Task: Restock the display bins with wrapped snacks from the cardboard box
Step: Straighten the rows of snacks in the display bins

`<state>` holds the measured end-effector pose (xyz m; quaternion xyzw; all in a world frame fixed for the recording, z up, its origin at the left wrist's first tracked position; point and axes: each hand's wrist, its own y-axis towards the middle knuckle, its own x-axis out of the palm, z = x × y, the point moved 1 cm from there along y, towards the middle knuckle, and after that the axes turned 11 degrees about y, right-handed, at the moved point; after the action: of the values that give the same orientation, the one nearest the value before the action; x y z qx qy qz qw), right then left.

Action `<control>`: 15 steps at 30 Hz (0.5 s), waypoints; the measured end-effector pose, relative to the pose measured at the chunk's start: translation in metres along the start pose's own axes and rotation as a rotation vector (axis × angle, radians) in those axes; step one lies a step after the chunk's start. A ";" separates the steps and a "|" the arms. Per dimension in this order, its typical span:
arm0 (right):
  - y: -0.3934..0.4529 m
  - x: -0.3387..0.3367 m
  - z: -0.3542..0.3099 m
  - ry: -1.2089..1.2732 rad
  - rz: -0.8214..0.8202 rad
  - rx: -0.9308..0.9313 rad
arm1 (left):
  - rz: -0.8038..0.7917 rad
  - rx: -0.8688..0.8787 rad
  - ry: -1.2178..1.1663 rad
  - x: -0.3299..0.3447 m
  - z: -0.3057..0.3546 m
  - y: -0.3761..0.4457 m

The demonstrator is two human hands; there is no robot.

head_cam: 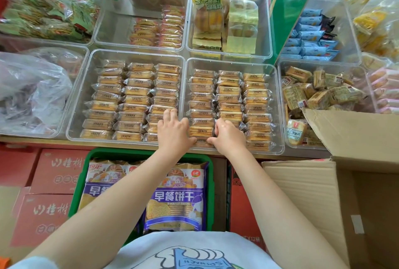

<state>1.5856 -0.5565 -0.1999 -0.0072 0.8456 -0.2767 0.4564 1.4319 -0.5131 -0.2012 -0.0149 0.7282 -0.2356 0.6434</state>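
Two clear display bins sit side by side on the shelf, each with neat rows of wrapped biscuit packs. My left hand (pixel 173 131) and my right hand (pixel 226 136) both reach into the near-left corner of the right bin (pixel 279 109). Together they grip a short stack of wrapped packs (pixel 200 131) from either end, at the front of that bin's left column. The left hand's fingers also lie over the divide beside the left bin (pixel 74 100). The open cardboard box (pixel 323 182) stands at the lower right; its inside is not visible.
Further clear bins with other snacks fill the back and right (pixel 319 94). A crumpled plastic bag (pixel 32 89) lies at the left. Below the shelf edge stand a green crate of purple biscuit bags (pixel 177 199) and red cartons (pixel 54 182).
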 end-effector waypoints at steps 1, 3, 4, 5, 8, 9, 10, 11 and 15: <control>0.001 0.000 0.000 -0.003 -0.004 -0.002 | 0.002 0.001 0.003 -0.001 0.000 0.001; 0.002 -0.001 0.000 -0.001 -0.014 0.004 | -0.008 0.004 0.015 -0.002 0.001 0.002; 0.002 -0.002 0.000 0.013 -0.022 0.012 | -0.012 0.007 0.026 -0.003 0.001 0.001; 0.002 -0.003 0.002 0.050 -0.029 0.023 | -0.001 0.011 0.033 -0.004 -0.001 0.000; 0.005 -0.013 0.007 0.258 0.040 0.046 | 0.162 0.020 -0.042 -0.005 -0.007 0.000; 0.007 -0.017 0.008 0.302 0.096 0.042 | 0.217 0.028 -0.076 -0.005 -0.010 0.001; 0.010 -0.019 0.009 0.318 0.142 0.033 | 0.240 0.038 -0.096 -0.005 -0.012 0.003; 0.012 -0.020 0.008 0.311 0.163 0.020 | 0.235 0.047 -0.103 -0.005 -0.012 0.006; 0.019 -0.012 0.000 0.189 0.105 -0.016 | 0.154 0.047 -0.056 -0.003 -0.008 0.015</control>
<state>1.5969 -0.5375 -0.1996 0.0596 0.8863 -0.2449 0.3886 1.4292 -0.4959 -0.2034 0.0496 0.7031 -0.2021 0.6800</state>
